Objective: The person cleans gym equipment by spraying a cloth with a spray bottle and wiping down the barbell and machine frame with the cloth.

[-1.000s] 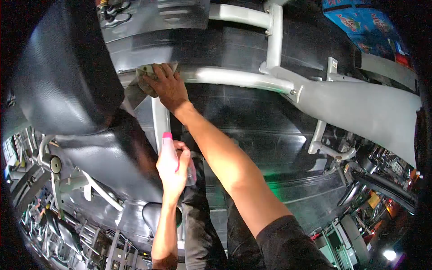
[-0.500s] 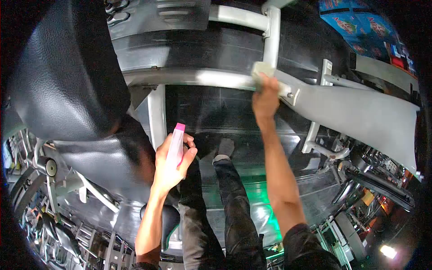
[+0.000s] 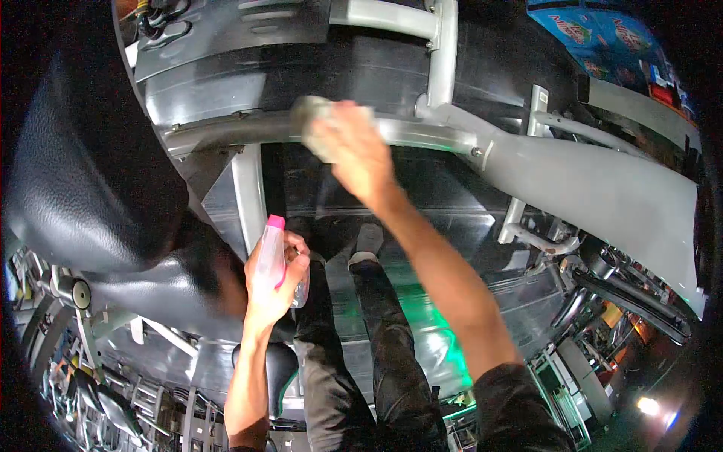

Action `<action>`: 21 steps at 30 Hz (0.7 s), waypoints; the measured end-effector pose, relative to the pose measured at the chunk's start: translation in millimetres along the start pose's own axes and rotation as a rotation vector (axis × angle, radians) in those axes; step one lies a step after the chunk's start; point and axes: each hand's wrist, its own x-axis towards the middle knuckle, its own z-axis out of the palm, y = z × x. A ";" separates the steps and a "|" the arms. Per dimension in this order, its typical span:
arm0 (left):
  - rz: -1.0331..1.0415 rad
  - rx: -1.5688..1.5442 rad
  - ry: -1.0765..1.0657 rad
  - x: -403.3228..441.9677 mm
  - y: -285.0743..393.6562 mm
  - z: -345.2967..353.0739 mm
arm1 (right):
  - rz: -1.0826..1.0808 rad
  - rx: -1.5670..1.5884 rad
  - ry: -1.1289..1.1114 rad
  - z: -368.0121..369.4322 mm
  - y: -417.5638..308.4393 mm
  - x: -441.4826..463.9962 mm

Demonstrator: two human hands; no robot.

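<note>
A light cloth [image 3: 315, 126], blurred by motion, lies against the silver frame tube [image 3: 422, 134] under my right hand [image 3: 358, 154], whose fingers press round it. Lower and to the left, my left hand [image 3: 273, 282] is wrapped round a clear spray bottle [image 3: 269, 252] with a pink nozzle. The bottle is upright, in front of a pale upright post [image 3: 247, 192] that joins the tube from below.
A large black padded seat [image 3: 83, 173] fills the left side. A wide grey machine cover [image 3: 595, 177] reaches out on the right. Blue printed boxes [image 3: 595, 34] stand at the upper right. My legs and one shoe [image 3: 369, 239] show below.
My right hand slid the cloth right along the tube, then back left to about its middle. The left hand keeps hold of the bottle. The view has shifted slightly.
</note>
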 end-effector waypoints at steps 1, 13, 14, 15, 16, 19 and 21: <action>0.014 0.060 -0.006 0.1 -2.3 -0.8 | 0.071 -0.024 -0.062 -16.9 24.2 -14.4; 0.048 0.119 -0.007 -0.5 -8.9 -0.4 | 0.388 -0.208 -0.327 -41.7 116.5 -8.0; 0.063 0.158 -0.025 -0.2 -10.1 -0.6 | 0.354 -0.126 -0.353 -14.7 104.9 10.0; 0.072 0.148 -0.022 -0.2 -11.9 0.6 | 0.203 -0.058 -0.411 2.7 87.8 24.5; 0.068 0.154 -0.018 -0.3 -12.4 2.3 | -0.002 0.258 -0.212 34.2 75.2 36.3; 0.061 0.127 0.004 0.4 -11.1 1.6 | 0.207 0.222 -0.728 79.9 -14.3 110.3; 0.087 0.234 0.002 1.5 -8.5 1.0 | 0.192 0.328 -0.726 107.2 -28.1 133.6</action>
